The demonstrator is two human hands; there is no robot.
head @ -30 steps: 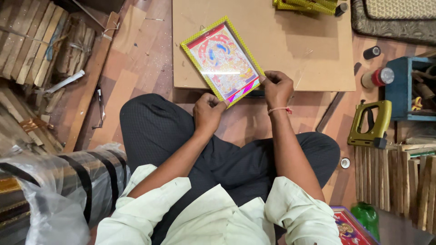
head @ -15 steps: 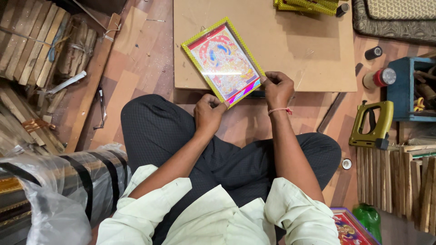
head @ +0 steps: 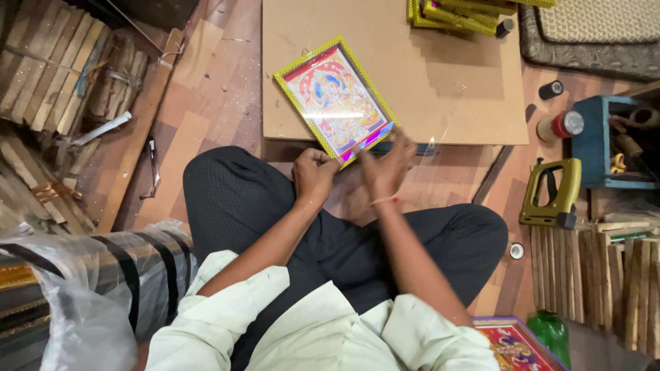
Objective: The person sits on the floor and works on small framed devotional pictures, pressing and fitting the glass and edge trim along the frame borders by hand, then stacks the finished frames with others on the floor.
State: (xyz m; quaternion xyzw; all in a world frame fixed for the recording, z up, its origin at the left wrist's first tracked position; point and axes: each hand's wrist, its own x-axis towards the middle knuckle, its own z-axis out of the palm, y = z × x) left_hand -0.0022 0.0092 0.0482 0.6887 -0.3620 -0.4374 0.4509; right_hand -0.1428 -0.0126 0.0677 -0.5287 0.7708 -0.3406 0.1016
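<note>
Left hand [head: 313, 175] fingers clamped on near corner of framed picture [head: 337, 99], tilted on board [head: 454, 89]. Right hand [head: 388, 165] blurred, fingers spread, beside it.

A framed picture [head: 335, 101] with a narrow yellow-gold patterned frame lies flat and skewed on a tan board [head: 440, 82], its lower corner jutting past the board's near edge. The print is bright red, pink and blue. Glare streaks across its lower half.

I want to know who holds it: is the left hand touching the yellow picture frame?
Touching. The head view shows the left hand with its fingers at the near corner of the yellow picture frame.
</note>
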